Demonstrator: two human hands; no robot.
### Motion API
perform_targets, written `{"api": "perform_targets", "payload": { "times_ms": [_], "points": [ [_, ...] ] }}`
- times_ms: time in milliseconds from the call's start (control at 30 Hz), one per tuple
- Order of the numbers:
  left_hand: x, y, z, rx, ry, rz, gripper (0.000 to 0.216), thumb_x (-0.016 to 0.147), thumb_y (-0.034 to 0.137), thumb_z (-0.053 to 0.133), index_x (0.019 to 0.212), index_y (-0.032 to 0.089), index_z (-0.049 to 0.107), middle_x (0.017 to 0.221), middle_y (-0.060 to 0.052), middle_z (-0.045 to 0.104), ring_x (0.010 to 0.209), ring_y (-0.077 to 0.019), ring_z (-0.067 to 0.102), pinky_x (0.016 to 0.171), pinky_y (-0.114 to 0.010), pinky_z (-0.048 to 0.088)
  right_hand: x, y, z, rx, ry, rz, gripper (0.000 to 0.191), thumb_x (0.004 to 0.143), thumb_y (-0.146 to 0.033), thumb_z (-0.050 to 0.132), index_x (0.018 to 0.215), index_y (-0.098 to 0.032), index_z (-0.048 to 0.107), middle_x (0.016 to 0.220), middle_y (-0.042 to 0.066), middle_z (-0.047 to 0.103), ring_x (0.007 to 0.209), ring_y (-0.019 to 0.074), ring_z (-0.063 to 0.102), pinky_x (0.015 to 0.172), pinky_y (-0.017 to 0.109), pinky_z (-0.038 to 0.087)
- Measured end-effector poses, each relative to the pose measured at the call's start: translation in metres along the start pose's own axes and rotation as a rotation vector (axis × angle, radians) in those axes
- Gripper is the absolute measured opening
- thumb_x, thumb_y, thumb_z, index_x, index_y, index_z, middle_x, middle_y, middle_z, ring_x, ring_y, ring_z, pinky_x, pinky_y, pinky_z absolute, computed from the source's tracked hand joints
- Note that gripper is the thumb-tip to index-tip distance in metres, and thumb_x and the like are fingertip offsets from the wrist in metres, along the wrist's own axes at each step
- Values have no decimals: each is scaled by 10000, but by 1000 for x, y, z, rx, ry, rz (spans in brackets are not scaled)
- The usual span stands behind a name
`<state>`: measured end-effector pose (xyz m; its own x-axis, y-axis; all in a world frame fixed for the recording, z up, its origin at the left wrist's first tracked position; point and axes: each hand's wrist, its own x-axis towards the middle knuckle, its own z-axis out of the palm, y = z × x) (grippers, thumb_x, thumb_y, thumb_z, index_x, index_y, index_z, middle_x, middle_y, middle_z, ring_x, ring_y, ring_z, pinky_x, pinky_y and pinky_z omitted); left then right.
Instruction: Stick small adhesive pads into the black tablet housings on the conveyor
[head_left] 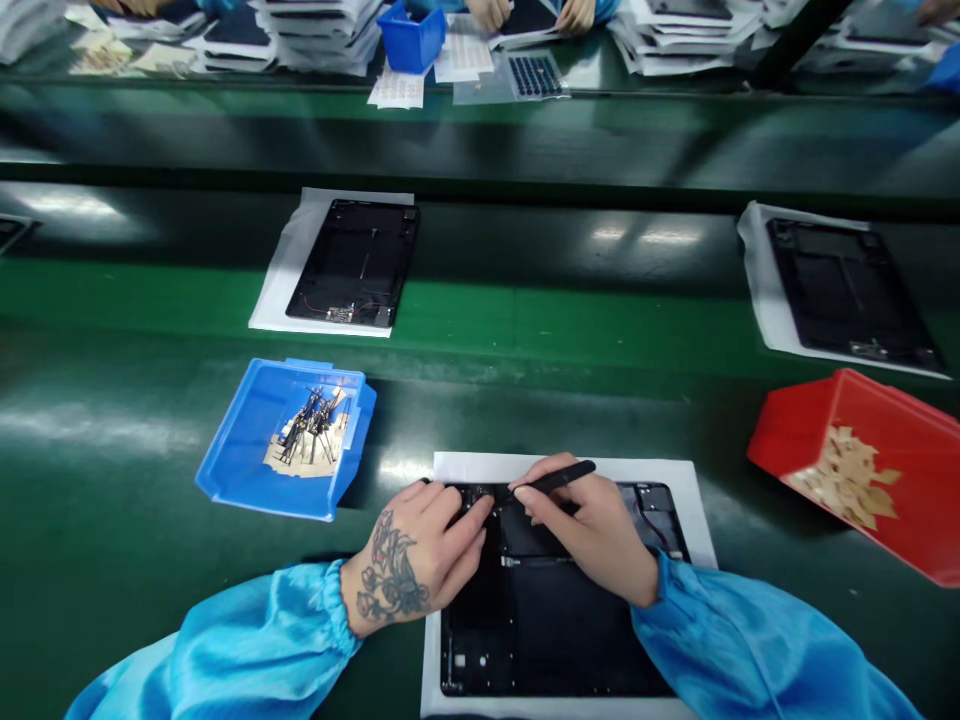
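Tablet casing (577, 630) under right grip (592, 530), partly under left grip (421, 550).

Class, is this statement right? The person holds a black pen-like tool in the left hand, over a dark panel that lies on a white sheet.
Not quite: the head view shows the black pen-like tool in the right hand, not the left hand. It is over a dark panel that lies on a white sheet.

The green bench (135, 530) carries a blue bin (262, 492), red bin (795, 425) and near white sheet (465, 467).
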<state>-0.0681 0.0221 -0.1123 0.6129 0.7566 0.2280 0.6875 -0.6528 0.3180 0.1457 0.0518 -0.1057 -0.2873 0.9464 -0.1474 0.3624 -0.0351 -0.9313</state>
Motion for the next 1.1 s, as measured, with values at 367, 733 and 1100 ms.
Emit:
{"api": "perform_targets", "payload": {
  "times_ms": [367,733,1100],
  "points": [
    [0,0,0,21,-14,4,307,868,259,490,1129,135,595,728,-45,506,655,-194,472,547,-341,378,-1,-5,-3,-32,166,-149,84,854,-274,648,830,-199,620,767,9,639,625,142,635,532,222,518],
    [1,1,-2,7,-1,11,305,868,255,492,1122,122,597,717,-47,511,644,-184,467,549,-320,373,-2,-5,2,-203,190,-301,55,882,-260,625,892,-212,600,826,30,678,745,188,662,689,299,537],
    [0,1,-1,-16,-10,-4,338,857,313,506,1125,132,601,730,-50,518,649,-196,479,541,-336,374,5,-1,1,40,170,75,172,861,-351,628,857,-195,557,603,-13,605,511,152,615,470,229,483]
  ]
}}
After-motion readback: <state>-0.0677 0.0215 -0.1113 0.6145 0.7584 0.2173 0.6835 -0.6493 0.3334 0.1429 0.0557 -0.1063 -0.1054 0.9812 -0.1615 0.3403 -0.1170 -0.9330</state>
